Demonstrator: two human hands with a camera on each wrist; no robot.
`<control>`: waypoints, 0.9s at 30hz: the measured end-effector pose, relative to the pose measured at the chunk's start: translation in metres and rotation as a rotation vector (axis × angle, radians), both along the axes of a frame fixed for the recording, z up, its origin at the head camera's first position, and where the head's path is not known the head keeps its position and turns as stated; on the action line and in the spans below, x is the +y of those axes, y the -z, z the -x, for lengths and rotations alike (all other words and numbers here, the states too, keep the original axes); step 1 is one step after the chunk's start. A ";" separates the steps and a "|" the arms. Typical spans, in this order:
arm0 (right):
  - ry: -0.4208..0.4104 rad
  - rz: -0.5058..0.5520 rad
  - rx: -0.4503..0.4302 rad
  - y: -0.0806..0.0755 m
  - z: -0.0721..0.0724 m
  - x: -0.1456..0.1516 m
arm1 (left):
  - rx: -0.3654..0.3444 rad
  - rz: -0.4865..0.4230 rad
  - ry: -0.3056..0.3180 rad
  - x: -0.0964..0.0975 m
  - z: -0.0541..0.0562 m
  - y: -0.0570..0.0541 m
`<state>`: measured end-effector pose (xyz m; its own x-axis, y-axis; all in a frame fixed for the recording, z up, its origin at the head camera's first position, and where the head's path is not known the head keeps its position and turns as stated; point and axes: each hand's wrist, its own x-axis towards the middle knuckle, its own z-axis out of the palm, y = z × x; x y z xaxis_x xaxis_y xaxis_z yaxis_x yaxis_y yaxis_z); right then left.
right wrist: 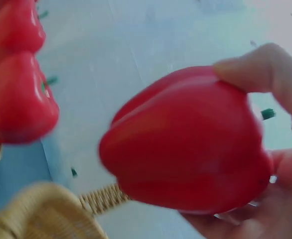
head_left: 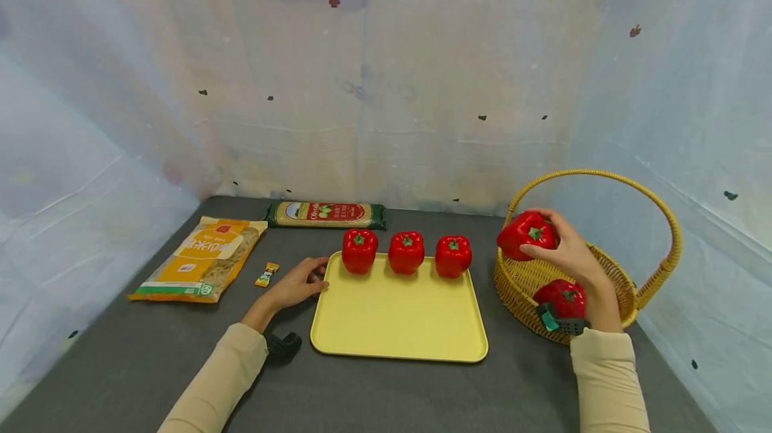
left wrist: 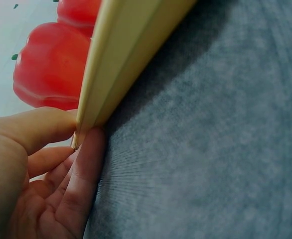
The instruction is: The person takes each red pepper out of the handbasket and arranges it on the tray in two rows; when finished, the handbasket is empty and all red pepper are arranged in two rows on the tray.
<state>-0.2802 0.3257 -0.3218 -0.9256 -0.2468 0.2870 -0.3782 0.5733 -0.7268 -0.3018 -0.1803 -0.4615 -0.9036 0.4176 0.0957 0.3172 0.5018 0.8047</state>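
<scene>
My right hand (head_left: 567, 251) grips a red bell pepper (head_left: 528, 236) above the left part of a wicker basket (head_left: 512, 289). In the right wrist view that pepper (right wrist: 191, 144) lies between thumb and fingers. Another red pepper (head_left: 562, 297) sits inside the basket, partly hidden by the wrist. With thumb and fingers, my left hand (head_left: 298, 283) pinches the upper left corner of a yellow tray (head_left: 398, 319); the left wrist view shows the tray's rim (left wrist: 93, 84) between them. Three red peppers stand in a row along the tray's far edge, the middle one (head_left: 406, 252) between the others.
The basket's tall handle (head_left: 675, 245) arches over it at the right. On the grey table (head_left: 374, 399), a yellow bag of grain (head_left: 202, 259), a small yellow packet (head_left: 267, 275) and a long green-and-red pasta pack (head_left: 326, 214) lie left and behind the tray. Sheeting hangs behind.
</scene>
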 end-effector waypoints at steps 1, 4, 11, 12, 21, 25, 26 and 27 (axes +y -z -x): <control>-0.003 0.016 0.031 0.000 0.000 -0.005 | 0.001 -0.001 0.001 0.000 0.000 0.000; -0.022 0.071 0.125 0.003 0.000 -0.022 | 0.000 0.001 0.002 -0.001 0.001 0.001; -0.158 0.115 0.243 -0.002 -0.013 -0.088 | -0.011 -0.006 -0.004 0.000 0.002 0.001; -0.181 0.104 0.247 -0.003 -0.016 -0.097 | -0.013 -0.008 -0.005 0.000 0.002 0.001; -0.335 0.051 0.165 0.030 -0.005 -0.153 | -0.016 -0.022 0.005 0.000 0.001 0.000; -0.394 0.064 0.133 0.047 0.003 -0.172 | -0.002 -0.027 0.017 -0.001 0.000 0.000; -0.408 0.069 0.134 0.049 0.003 -0.177 | 0.009 -0.028 0.025 -0.001 0.000 -0.001; -0.417 0.066 0.142 0.052 0.003 -0.181 | 0.021 -0.031 0.034 -0.001 -0.001 -0.001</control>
